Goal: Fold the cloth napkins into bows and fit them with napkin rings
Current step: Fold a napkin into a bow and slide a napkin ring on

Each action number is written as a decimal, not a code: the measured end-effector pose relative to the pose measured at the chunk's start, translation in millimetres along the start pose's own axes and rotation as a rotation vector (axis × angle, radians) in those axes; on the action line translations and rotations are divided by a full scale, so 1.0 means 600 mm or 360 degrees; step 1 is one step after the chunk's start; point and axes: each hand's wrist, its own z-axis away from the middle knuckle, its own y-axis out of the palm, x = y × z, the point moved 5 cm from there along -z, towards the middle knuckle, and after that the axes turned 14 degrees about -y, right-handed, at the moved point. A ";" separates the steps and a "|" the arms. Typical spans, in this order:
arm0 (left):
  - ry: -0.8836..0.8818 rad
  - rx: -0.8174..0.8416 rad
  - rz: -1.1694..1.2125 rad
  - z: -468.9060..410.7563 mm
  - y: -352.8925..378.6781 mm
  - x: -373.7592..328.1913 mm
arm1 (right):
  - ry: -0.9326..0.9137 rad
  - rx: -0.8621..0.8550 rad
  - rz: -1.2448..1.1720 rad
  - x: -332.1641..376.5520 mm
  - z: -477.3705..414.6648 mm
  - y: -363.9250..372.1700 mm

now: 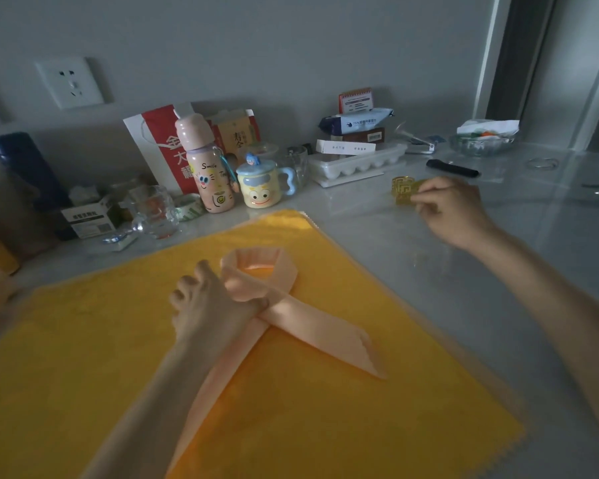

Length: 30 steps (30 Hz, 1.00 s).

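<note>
1. The soft, limp peach napkin point(312, 326), looped on the yellow mat point(325, 426), was gripped at its crossing by the curled left hand point(208, 305), judged the surest hold.
2. The gold napkin ring point(403, 190), probably rigid, was pinched by the right hand point(453, 212).

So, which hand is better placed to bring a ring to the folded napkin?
The right hand: its fingers pinch a gold napkin ring on the table. The left hand is busy, gripping the peach napkin where its strips cross.
</note>
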 end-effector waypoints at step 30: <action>0.1225 0.0630 -0.0597 0.115 0.044 -0.042 | -0.0074 0.0868 -0.0982 0.292 0.187 -0.051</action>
